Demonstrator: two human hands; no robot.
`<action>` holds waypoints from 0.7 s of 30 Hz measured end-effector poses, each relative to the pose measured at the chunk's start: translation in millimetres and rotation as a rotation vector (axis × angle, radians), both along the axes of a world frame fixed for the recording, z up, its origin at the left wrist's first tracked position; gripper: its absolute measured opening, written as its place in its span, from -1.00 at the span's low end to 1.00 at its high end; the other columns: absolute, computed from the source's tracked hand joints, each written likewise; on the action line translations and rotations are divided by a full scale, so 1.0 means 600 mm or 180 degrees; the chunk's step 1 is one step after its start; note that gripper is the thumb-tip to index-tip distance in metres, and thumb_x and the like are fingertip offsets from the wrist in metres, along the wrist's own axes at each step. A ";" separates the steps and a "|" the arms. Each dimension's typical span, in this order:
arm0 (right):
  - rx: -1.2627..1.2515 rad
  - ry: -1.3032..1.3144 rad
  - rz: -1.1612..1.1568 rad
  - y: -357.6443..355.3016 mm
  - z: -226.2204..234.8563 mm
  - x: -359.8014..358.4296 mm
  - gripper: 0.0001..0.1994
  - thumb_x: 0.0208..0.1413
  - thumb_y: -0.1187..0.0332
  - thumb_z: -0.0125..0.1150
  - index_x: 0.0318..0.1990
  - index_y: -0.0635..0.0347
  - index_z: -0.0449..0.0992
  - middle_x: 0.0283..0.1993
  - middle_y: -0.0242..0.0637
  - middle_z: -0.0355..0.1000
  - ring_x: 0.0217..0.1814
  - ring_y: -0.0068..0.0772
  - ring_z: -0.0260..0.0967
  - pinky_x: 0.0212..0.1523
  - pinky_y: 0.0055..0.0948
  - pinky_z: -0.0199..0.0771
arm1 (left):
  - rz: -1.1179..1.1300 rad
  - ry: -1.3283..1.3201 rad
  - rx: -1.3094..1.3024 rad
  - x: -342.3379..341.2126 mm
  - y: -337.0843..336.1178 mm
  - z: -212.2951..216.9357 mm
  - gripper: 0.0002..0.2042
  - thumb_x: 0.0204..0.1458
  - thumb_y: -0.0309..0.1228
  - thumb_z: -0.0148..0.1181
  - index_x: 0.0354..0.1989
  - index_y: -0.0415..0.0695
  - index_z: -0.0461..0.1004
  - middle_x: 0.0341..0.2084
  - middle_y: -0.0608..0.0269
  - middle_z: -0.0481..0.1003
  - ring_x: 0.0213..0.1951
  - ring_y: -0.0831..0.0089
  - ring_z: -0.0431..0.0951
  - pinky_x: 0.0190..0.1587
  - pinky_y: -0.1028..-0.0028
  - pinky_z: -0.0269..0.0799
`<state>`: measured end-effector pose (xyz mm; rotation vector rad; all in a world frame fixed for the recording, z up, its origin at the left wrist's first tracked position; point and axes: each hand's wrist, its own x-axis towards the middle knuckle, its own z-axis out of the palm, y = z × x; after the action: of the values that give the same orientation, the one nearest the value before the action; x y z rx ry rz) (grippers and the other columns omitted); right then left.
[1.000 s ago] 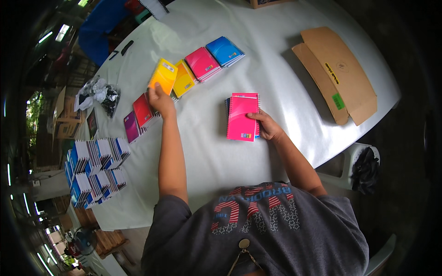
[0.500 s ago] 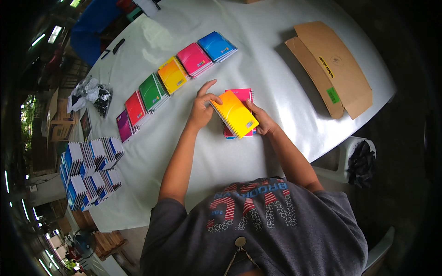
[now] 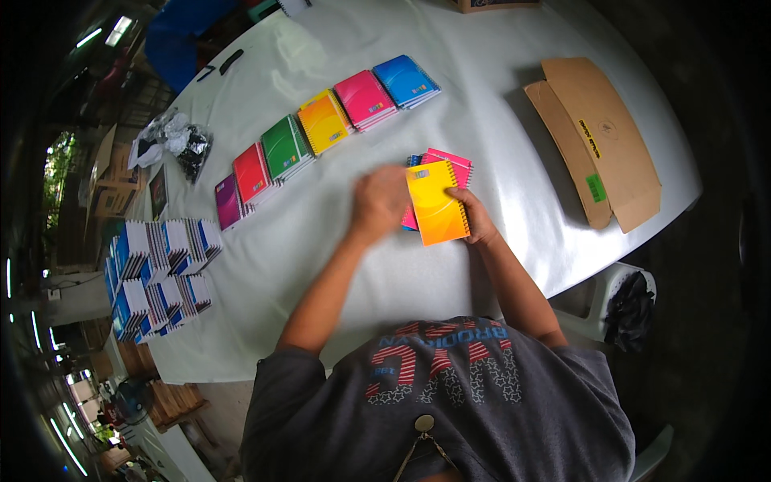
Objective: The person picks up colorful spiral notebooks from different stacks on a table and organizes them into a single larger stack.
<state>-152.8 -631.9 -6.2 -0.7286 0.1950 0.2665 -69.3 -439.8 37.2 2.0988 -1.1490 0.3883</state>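
Yellow-orange spiral-bound notebook (image 3: 436, 202) sits atop pink notebook stack (image 3: 451, 163) on white worktop (image 3: 490, 120), right hand (image 3: 477, 215) fingers gripping its right edge, left hand (image 3: 379, 203) at its left edge, blurred, grip unclear.

Soft daylight falls evenly on the white table (image 3: 498, 104), which shines with mild glare near its top. Shadows are weak. The left hand (image 3: 379, 205) is blurred by motion. The rim of the picture is dark, and straight edges bend there strongly.
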 end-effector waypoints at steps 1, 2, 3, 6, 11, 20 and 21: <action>0.0621 0.0222 -0.0150 -0.013 -0.009 -0.004 -0.54 0.08 0.15 -0.03 0.04 0.31 0.27 0.00 -0.11 0.38 -0.02 -0.18 0.39 0.04 -0.21 0.39 | 0.0458 0.0176 0.0182 0.044 0.016 0.029 -0.62 -0.16 -0.43 0.21 -0.09 -0.22 0.41 -0.10 0.06 0.43 0.02 0.10 0.35 0.05 0.19 0.22; 0.1252 0.0403 -0.0235 -0.015 -0.010 -0.005 -0.53 0.06 0.16 -0.03 0.02 0.35 0.29 -0.01 -0.09 0.39 -0.05 -0.19 0.42 0.01 -0.25 0.43 | 0.1012 -0.0135 0.0347 0.095 0.056 0.034 -0.59 -0.14 -0.44 0.18 -0.05 -0.25 0.37 -0.07 -0.02 0.40 0.03 0.06 0.33 0.09 0.20 0.21; 0.1410 0.0367 -0.0209 -0.014 -0.007 -0.004 -0.52 0.02 0.18 -0.03 0.03 0.36 0.28 -0.01 -0.08 0.39 -0.05 -0.17 0.42 -0.01 -0.26 0.44 | 0.1688 -0.0269 0.0707 0.139 0.111 0.024 -0.53 -0.15 -0.44 0.19 0.02 -0.25 0.32 -0.03 -0.03 0.37 0.07 0.06 0.30 0.12 0.21 0.19; 0.1604 0.0211 -0.0036 -0.005 -0.012 0.005 -0.53 0.04 0.22 -0.02 0.09 0.27 0.20 0.04 -0.11 0.32 0.04 -0.13 0.34 0.06 -0.12 0.36 | 0.2770 -0.0840 0.1754 0.183 0.232 -0.001 -0.57 -0.04 -0.40 0.13 0.05 -0.24 0.32 0.02 0.01 0.36 0.08 0.08 0.32 0.11 0.22 0.22; 0.0526 0.0129 -0.0527 0.003 -0.001 -0.001 -0.56 0.12 0.24 -0.01 0.08 0.35 0.20 0.01 -0.09 0.35 0.00 -0.21 0.39 0.03 -0.25 0.42 | 0.2313 -0.0296 -0.0028 0.144 0.168 0.052 -0.76 0.07 -0.48 0.00 -0.10 -0.25 0.45 -0.14 0.09 0.49 -0.07 0.13 0.47 0.00 0.26 0.33; 0.0289 -0.0109 -0.0138 0.002 0.003 -0.001 -0.54 0.10 0.23 0.13 0.08 0.27 0.20 -0.03 -0.17 0.34 -0.05 -0.33 0.38 -0.05 -0.34 0.46 | -0.0379 -0.0552 0.0442 -0.092 -0.019 0.033 -0.71 -0.17 -0.28 0.28 -0.25 -0.08 0.50 -0.17 0.25 0.48 -0.09 0.29 0.44 -0.02 0.21 0.28; 0.0293 -0.0007 -0.0200 -0.003 -0.004 -0.001 -0.54 0.08 0.27 0.15 0.07 0.27 0.20 -0.05 -0.17 0.35 -0.06 -0.33 0.39 -0.05 -0.34 0.46 | -0.0105 -0.0435 0.0218 -0.056 -0.016 0.035 -0.71 -0.14 -0.33 0.24 -0.20 -0.11 0.49 -0.15 0.21 0.46 -0.08 0.26 0.43 -0.01 0.21 0.27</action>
<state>-153.6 -634.0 -8.3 -0.6304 0.2017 0.2135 -102.9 -449.3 57.9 2.1365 -1.2908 0.4893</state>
